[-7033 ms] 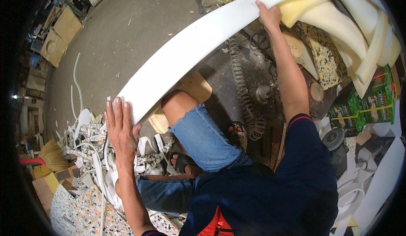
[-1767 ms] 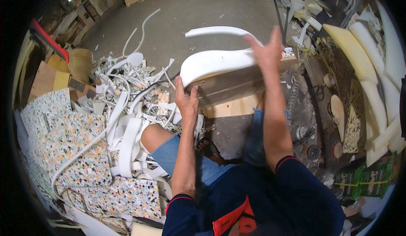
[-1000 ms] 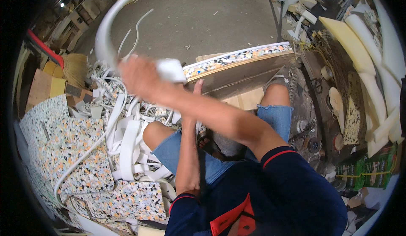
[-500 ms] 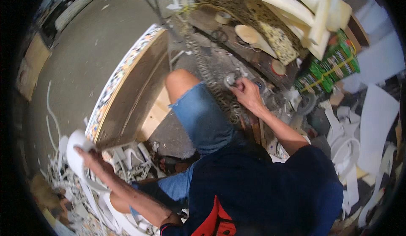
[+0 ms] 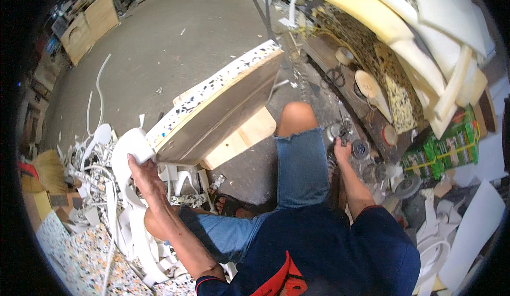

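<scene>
My left hand [image 5: 144, 176] grips a broad white foam strip [image 5: 127, 147] against the near left corner of a wooden frame [image 5: 223, 110]. Multicoloured speckled foam [image 5: 228, 77] covers the frame's upper face, and its bare board side is turned toward me. The strip's long tail [image 5: 139, 237] hangs beside my left leg. Beyond my right knee, my right hand [image 5: 342, 151] is closed around a small grey metal tool [image 5: 336, 131], whose exact kind I cannot make out. It is low over the cluttered floor, next to a dark round reel [image 5: 361, 148].
On the right, a wooden plank [image 5: 345, 83] bears a tape roll [image 5: 344, 56], scissors [image 5: 334, 77] and a round wooden paddle [image 5: 369, 86]. Yellow and white foam pieces [image 5: 419, 52] lie behind green packages [image 5: 451, 142]. White foam scraps [image 5: 93, 152] heap at left.
My view has shifted left, and the frame now looks more tilted. My left hand still holds the white foam strip at its corner; my right hand has moved nearer my knee with the tool.
</scene>
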`<move>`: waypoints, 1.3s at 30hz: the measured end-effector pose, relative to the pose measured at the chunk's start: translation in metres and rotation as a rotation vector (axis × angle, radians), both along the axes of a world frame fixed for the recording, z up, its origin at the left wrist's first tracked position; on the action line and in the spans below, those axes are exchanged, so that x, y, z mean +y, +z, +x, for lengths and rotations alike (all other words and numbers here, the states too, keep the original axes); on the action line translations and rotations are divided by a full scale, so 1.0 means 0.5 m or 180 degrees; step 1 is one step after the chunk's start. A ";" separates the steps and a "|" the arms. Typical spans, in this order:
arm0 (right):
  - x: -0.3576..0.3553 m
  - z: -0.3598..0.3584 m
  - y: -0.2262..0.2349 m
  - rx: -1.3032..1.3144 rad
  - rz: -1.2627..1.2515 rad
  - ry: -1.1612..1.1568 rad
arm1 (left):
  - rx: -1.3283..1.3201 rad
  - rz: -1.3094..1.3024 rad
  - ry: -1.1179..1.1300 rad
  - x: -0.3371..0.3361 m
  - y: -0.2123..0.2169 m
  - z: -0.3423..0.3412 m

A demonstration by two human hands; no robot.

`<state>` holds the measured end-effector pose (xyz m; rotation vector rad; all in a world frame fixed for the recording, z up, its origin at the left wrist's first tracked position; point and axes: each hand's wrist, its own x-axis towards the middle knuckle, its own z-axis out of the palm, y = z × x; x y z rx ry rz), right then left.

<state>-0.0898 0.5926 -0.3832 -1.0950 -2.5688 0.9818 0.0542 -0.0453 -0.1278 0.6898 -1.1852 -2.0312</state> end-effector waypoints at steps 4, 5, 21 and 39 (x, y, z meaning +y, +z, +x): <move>0.027 -0.017 0.116 0.0718 0.0089 0.0451 | -0.0043 -0.0051 0.0171 0.022 0.011 -0.003; 0.043 0.002 0.181 0.0685 0.0198 0.0603 | -0.0031 -0.0157 0.0104 0.027 0.014 -0.001; -0.437 0.252 0.873 0.1126 -0.1026 0.2688 | -0.0248 -0.0596 0.0233 0.126 0.037 0.051; -0.780 0.285 0.831 -0.0395 -0.1663 0.4320 | 0.0063 -0.0264 -0.0083 0.153 0.028 0.077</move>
